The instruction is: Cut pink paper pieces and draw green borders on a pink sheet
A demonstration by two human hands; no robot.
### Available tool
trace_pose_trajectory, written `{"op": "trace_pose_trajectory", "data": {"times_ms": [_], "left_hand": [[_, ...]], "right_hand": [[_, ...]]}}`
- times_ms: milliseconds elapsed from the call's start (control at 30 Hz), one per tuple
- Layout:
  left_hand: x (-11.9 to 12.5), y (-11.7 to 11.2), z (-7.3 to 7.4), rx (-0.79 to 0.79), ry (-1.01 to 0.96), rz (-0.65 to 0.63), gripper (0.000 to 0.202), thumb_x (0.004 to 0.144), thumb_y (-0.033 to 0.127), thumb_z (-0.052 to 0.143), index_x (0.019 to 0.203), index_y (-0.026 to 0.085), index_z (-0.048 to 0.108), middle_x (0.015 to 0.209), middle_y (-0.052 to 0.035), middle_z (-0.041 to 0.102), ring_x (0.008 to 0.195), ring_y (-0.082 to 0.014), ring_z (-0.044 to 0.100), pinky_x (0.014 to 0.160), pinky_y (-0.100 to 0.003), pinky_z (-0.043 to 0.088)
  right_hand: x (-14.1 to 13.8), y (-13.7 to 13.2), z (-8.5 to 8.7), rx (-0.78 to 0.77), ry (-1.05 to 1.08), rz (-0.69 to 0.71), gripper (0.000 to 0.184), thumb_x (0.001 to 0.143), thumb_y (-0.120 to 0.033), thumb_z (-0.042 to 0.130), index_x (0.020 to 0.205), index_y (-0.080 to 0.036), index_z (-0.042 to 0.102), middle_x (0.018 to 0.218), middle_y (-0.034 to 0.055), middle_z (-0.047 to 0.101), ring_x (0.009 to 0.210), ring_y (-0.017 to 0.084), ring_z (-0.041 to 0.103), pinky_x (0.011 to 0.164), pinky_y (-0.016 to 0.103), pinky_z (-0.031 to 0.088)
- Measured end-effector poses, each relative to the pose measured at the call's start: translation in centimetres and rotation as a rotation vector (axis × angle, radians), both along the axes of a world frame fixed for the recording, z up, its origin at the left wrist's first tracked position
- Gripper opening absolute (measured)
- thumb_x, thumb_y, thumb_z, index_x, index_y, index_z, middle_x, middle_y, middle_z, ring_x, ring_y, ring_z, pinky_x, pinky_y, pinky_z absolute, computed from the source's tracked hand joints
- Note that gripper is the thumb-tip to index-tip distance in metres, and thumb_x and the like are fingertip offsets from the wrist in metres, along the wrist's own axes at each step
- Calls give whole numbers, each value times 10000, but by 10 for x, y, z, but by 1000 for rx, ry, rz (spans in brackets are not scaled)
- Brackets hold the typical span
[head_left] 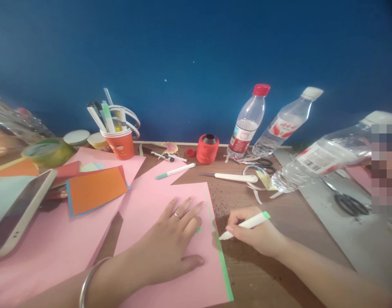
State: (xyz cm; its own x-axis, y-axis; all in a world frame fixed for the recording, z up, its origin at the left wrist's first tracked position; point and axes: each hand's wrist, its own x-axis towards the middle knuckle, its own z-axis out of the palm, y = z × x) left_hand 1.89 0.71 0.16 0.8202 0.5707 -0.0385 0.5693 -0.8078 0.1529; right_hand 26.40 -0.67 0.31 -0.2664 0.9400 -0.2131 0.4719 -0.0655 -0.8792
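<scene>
My left hand [179, 235], with a ring and a bracelet, lies spread on a sheet of pink paper [144, 273]. A small green piece [199, 230] shows beside its bent index finger; most of it is hidden, so I cannot tell what it is. My right hand [253, 231] is closed around a white marker [252, 222] with a green end. The marker's tip points down-left and meets the paper's right edge. Along that edge runs a green strip [224, 267]. Below the tip the green is wider and brighter than above.
Behind the paper lie a capped marker [176, 171] and a white craft knife [236, 176]. A red paper cup [121, 145] holds pens. Water bottles [244, 132] stand at the back right. Scissors [351, 204] lie on the right; a phone [19, 218] and orange paper [98, 190] on the left.
</scene>
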Motion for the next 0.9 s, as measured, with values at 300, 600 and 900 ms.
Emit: {"op": "trace_pose_trajectory", "data": {"times_ms": [300,600,900], "left_hand": [[0,-1,-1,-1,15,-5,539,845,603,434,1183,184,476,1517,-105,181,1379,-347,115,1105,-562,70],[0,0,-1,-8,3,4,517,834,592,465,1166,197,487,1519,-86,181,1383,-342,97,1106,-559,68],[0,-1,-1,-11,19,2,537,844,609,430,1175,190,486,1526,-94,145,1383,-343,92,1104,-563,70]], "right_hand": [[2,2,-6,-16,41,-105,209,733,-300,527,566,-176,537,510,-5,544,471,122,452,469,234,311],[-1,3,-5,12,-8,-123,214,762,-308,515,596,-175,539,516,-13,536,477,122,465,473,233,314],[2,2,-3,-34,36,-72,199,713,-261,538,535,-175,516,484,-16,527,459,108,429,451,223,290]]}}
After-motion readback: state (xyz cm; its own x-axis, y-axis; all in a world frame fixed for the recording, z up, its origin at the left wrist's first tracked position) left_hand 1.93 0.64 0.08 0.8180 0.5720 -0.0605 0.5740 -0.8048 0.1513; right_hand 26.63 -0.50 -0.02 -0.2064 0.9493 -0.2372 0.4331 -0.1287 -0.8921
